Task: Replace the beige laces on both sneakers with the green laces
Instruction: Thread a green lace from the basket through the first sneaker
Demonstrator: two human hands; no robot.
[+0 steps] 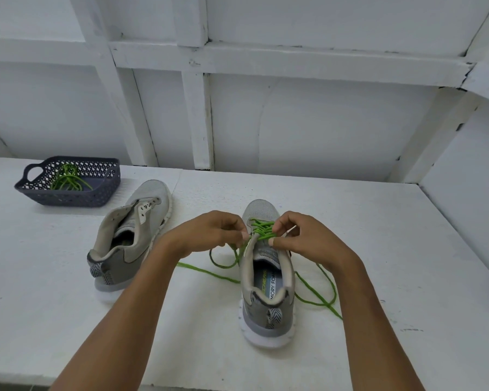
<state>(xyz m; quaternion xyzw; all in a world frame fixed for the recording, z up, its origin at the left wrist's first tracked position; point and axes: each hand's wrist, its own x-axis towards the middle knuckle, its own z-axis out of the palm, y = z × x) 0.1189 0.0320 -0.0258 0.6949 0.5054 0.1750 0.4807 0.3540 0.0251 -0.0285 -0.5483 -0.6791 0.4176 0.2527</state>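
Observation:
Two grey sneakers stand on the white table, heels toward me. The right sneaker (267, 289) carries a green lace (261, 228) crossed through its eyelets, with loose ends trailing on the table on both sides. My left hand (209, 231) pinches the lace at the shoe's left eyelet row. My right hand (302, 235) pinches the lace at the right eyelet row. The left sneaker (130, 238) has no lace in it and its tongue is open. A second green lace (68, 179) lies coiled in the basket.
A dark blue perforated basket (102, 190) sits at the back left of the table. White panelled walls close in behind and at the right. The table's front edge runs near the bottom of the view.

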